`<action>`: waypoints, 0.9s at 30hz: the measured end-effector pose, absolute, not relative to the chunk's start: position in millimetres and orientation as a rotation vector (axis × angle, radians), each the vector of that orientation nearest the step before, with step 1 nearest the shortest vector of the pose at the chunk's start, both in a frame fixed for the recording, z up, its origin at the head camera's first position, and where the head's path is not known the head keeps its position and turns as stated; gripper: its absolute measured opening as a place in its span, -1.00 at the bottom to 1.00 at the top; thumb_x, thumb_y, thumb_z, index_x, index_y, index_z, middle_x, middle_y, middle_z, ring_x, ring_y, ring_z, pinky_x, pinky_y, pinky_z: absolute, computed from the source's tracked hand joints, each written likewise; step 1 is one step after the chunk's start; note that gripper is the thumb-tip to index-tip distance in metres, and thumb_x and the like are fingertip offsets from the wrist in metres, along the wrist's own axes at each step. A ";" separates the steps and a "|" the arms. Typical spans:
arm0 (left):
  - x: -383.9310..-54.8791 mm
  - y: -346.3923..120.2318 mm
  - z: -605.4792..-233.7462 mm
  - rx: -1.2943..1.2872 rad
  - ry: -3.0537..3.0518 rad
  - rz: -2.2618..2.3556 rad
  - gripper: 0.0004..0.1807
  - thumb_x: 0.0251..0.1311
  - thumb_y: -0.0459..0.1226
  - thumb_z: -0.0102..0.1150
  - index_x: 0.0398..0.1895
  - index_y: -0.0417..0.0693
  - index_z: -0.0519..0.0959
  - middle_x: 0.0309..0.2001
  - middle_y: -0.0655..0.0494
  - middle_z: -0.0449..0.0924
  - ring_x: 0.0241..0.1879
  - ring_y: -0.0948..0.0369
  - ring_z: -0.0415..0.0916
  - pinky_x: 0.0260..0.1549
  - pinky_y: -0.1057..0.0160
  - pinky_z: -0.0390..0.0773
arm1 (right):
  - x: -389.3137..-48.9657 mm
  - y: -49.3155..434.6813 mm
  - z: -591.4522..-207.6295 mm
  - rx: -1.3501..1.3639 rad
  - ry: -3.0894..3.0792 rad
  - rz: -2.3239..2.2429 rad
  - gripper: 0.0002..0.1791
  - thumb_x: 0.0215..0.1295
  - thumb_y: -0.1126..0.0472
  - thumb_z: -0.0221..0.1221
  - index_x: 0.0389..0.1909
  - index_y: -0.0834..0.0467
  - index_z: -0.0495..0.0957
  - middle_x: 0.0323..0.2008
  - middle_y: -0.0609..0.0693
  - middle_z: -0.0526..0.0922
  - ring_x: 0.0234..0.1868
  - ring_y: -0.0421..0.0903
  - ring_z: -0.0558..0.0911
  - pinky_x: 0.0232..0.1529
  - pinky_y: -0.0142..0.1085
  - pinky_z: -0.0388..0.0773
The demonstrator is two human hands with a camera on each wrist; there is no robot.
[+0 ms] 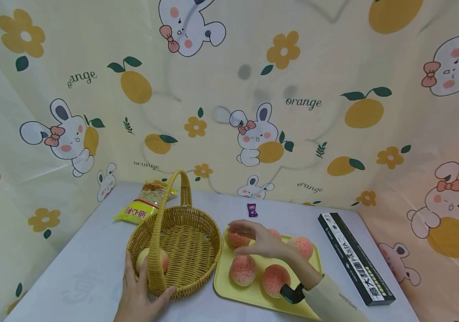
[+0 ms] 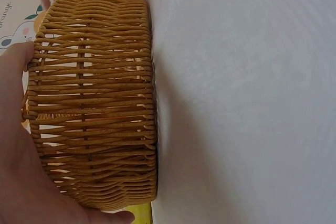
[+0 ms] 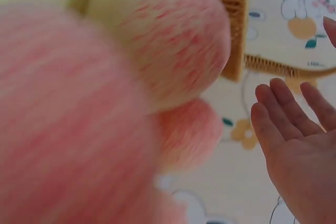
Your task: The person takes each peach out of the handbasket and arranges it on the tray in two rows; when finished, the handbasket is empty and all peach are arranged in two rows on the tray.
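Note:
My left hand (image 1: 142, 290) rests spread against the near left side of a round wicker basket (image 1: 187, 290) with a tall handle. Its fingers and thumb touch the woven wall (image 2: 94, 98). Inside the basket, partly behind the handle, lies one peach (image 1: 142, 259). Over a yellow tray (image 1: 229, 293) hangs my right hand (image 1: 259, 239), fingers loosely bent, with nothing in its grasp. Several pink peaches (image 1: 243, 270) sit on the tray. The hand is nearest the back left peach (image 1: 237, 240) and partly covers it. In the right wrist view, a gap separates the fingers from the peaches (image 3: 168, 40).
Behind the basket at the left lies a yellow food bag (image 1: 142, 203). A small purple packet (image 1: 252, 210) is on the table (image 1: 80, 268) beyond the tray. To the right lies a long black pasta box (image 1: 354, 257). A printed cloth (image 1: 213, 89) hangs behind the table.

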State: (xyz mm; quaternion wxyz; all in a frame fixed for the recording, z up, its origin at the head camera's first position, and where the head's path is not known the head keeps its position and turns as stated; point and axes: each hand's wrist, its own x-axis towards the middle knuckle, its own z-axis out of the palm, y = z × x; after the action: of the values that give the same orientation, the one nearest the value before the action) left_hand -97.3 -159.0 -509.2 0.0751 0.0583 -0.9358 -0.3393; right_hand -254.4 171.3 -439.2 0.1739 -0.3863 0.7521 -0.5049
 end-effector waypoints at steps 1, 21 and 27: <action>-97.3 -158.9 -508.8 0.172 -2.806 -1.019 0.18 0.09 0.29 0.29 0.62 0.07 -0.11 0.50 -0.29 -0.76 0.39 -0.56 -0.23 -0.01 -0.57 0.26 | -255.6 164.9 -437.9 -1.104 2.130 -1.420 -0.29 0.22 0.33 0.34 0.37 0.33 0.31 0.27 0.31 0.45 0.33 0.19 0.42 0.36 0.08 0.27; -95.3 -158.2 -507.4 0.198 -2.816 -0.999 0.24 0.09 0.28 0.31 0.63 0.05 -0.23 0.50 -0.31 -0.77 0.36 -0.59 -0.19 -0.06 -0.55 0.33 | -256.9 36.4 -416.2 -1.539 2.362 -0.625 -0.45 0.24 0.20 0.38 0.26 0.09 0.52 0.23 0.01 0.49 0.27 -0.13 0.45 0.25 -0.32 0.39; -95.5 -158.3 -507.2 0.193 -2.808 -1.000 0.25 0.09 0.26 0.32 0.62 -0.02 -0.21 0.50 -0.33 -0.72 0.36 -0.59 -0.18 -0.06 -0.55 0.33 | -249.6 10.4 -420.1 -1.691 2.350 -0.393 -0.45 0.24 0.23 0.38 0.27 0.07 0.54 0.26 0.00 0.48 0.27 -0.20 0.44 0.21 -0.44 0.38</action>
State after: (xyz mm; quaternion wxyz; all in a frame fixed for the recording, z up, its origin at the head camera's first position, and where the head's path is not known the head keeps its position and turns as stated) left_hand -95.5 -158.3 -507.2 0.0773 0.0643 -0.9373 -0.3337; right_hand -249.6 10.4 -420.1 0.1098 -0.5754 0.7993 -0.1338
